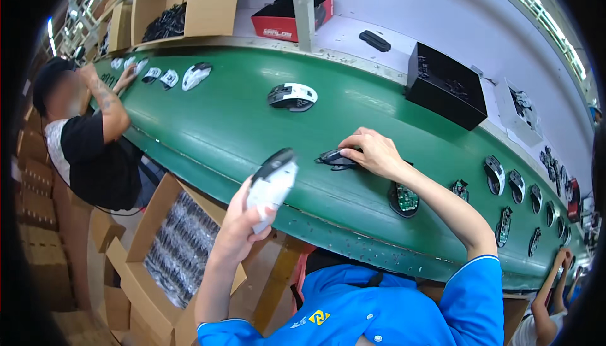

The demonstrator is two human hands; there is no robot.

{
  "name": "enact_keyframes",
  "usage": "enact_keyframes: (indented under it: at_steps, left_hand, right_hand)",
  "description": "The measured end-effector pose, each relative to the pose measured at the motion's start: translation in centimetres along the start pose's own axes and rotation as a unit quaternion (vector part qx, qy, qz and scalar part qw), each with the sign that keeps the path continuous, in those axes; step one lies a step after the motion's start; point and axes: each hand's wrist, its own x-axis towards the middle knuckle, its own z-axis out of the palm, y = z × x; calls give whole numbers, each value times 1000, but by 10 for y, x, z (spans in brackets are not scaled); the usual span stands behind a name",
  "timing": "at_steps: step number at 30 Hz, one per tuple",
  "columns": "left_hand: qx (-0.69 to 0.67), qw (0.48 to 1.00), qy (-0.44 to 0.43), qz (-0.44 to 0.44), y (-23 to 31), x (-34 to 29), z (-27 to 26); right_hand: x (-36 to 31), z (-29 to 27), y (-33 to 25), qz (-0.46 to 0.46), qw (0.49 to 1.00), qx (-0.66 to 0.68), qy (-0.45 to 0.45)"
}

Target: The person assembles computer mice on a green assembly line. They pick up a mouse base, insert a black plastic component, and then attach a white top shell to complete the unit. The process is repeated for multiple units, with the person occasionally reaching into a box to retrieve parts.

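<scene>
My left hand (237, 229) is closed around a white and black computer mouse (276, 181), held up over the near edge of the green belt and slightly blurred. Over the belt's middle, my right hand (374, 152) has its fingers closed on a dark mouse shell (329, 157); the hand covers part of it. Close to my right forearm lies an opened mouse base with a green circuit board (404, 199), partly hidden by the arm. Farther back on the belt rests another white and black mouse (292, 97).
Along the green belt (233, 119) lie several mice and circuit boards, left and right. A black box (445, 87) and a red box (276, 23) stand at the far side. A co-worker (95, 138) sits at left. An open carton (142, 283) stands below the near edge.
</scene>
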Motion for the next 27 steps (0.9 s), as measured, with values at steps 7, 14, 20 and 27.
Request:
enact_keyframes:
  at_steps: [7, 14, 20, 27]
  left_hand:
    - [82, 997, 8, 1, -7, 22, 12]
    - [20, 999, -11, 40, -16, 43, 29]
    - [5, 995, -56, 81, -18, 47, 27]
    - [-37, 993, -86, 72, -19, 52, 50]
  right_hand:
    - [-22, -11, 4, -231, 957, -134, 117]
    - [-10, 35, -25, -266, 887, -374, 54]
    - [-10, 33, -32, -246, 931, -226, 145]
    - [-57, -91, -38, 95, 828, 549, 54]
